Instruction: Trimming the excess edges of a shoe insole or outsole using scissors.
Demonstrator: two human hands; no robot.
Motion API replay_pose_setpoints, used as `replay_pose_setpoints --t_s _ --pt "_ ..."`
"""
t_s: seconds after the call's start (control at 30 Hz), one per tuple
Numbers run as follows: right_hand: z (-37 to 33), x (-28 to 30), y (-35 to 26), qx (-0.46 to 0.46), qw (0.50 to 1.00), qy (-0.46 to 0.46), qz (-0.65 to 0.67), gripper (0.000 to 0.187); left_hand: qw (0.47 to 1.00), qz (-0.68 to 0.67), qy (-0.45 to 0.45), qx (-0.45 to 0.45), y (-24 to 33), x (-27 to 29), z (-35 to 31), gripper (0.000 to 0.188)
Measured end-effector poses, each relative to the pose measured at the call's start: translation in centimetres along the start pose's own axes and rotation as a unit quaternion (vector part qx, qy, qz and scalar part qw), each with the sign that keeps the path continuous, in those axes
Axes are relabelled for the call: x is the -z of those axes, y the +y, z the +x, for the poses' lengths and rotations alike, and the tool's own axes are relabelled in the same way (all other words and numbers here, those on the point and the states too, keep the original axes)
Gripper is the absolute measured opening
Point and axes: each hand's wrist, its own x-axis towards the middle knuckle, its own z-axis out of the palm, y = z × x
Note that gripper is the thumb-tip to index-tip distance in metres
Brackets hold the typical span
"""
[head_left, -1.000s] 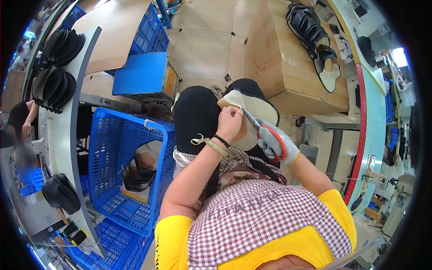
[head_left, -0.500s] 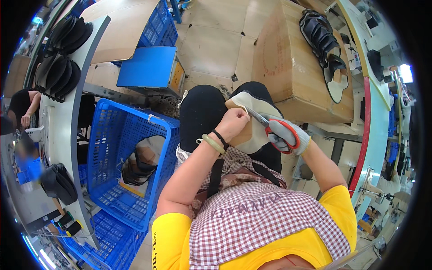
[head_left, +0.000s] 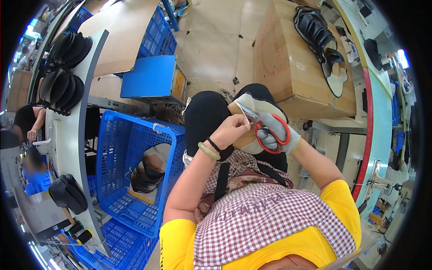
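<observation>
A cream and tan shoe piece lies across my knees, its lower part partly covered by my hands. My left hand, bare with a bangle and a black band at the wrist, pinches its edge. Red-handled scissors are in my right hand, which wears a grey and white work glove. The handle loops stand apart. The metal blades meet a thin strip at the piece's edge, close to my left fingertips.
At my left stands a blue crate holding dark and cream shoe pieces. Beyond it is a grey bench with black stacked pieces. A cardboard box carries dark uppers on the right. Another person sits far left.
My right hand has shifted slightly left and the scissor handles have spread apart. The blades have come nearer my left fingers, which still pinch the piece. The whole view has shifted slightly.
</observation>
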Motion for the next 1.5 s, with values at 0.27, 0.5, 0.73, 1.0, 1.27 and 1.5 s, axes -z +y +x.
replay_pose_setpoints --t_s 0.27,0.5,0.73,1.0,1.27,1.5 --pt "0.2 -2.1 1.6 0.085 0.995 0.041 -0.033 0.047 0.958 -0.048 0.159 -0.234 -0.7 0.4 -0.5 0.007" --pt "0.4 -1.6 1.6 0.081 0.996 0.019 -0.039 0.054 0.925 0.201 0.302 -0.109 -1.4 2.9 2.1 0.016" --pt "0.3 -0.7 1.9 0.073 0.997 -0.006 -0.029 0.055 0.976 -0.014 0.189 0.106 0.7 4.0 1.9 0.013" --pt "-1.9 -1.7 2.0 0.074 0.995 -0.061 0.021 0.046 0.949 -0.291 0.092 -0.076 1.4 2.1 -2.6 0.009" --pt "-3.6 -6.3 2.1 0.134 0.971 -0.186 0.074 0.055 0.907 -0.216 0.248 -0.262 3.3 -3.0 -5.8 0.011" --pt "-4.5 -6.3 3.0 0.15 0.976 -0.155 0.035 0.063 0.917 -0.229 0.217 -0.243 0.1 -3.8 -5.7 0.007"
